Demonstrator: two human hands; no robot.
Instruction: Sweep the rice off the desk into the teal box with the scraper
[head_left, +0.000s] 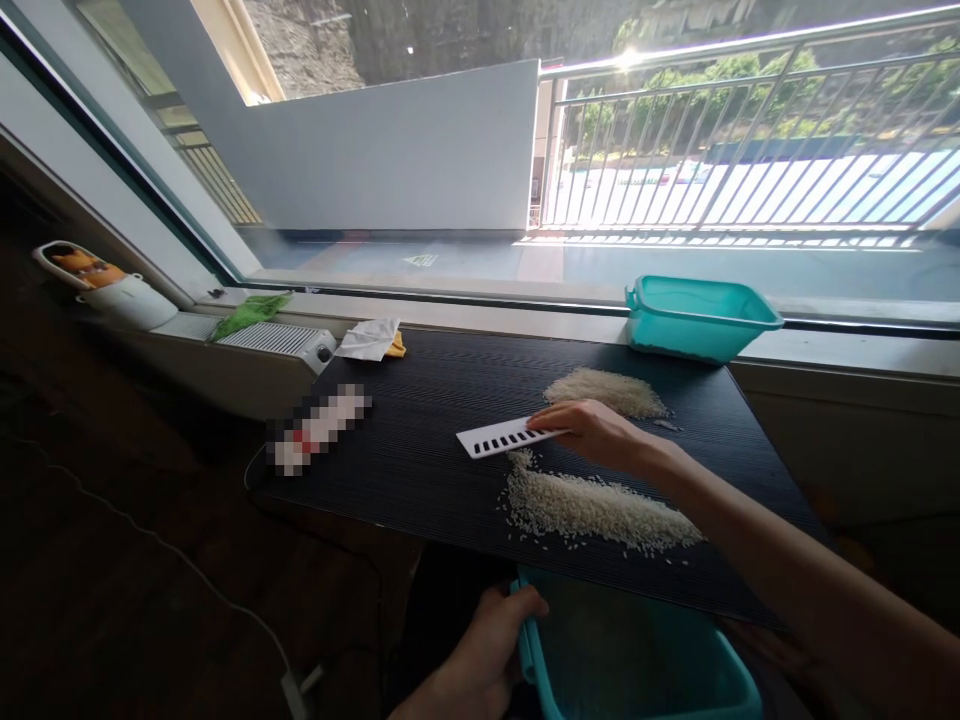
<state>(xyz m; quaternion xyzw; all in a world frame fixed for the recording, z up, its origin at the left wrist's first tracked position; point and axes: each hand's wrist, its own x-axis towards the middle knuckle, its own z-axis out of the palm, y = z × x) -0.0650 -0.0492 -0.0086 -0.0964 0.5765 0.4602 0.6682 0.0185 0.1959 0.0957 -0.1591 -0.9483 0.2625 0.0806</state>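
My right hand (pixel 589 425) grips one end of a flat white slotted plastic strip (pixel 495 440), held over the dark table. Below the strip lies a long heap of white rice (pixel 600 512) near the table's front edge. Behind my hand is a second rice pile (pixel 604 390). My left hand (pixel 499 625) is closed on the left rim of a turquoise plastic bin (pixel 731 670), with the thumb over the rim. That bin sits just below the table's front edge, and its inside is in shadow.
Another turquoise bin (pixel 701 315) stands by the window at the table's back right. A white paper-like piece (pixel 370 340) and a blurred-out item (pixel 321 430) lie at the left. Beyond them, a green cloth (pixel 251 313) rests on the radiator (pixel 277 340). A white cable (pixel 217 595) crosses the floor.
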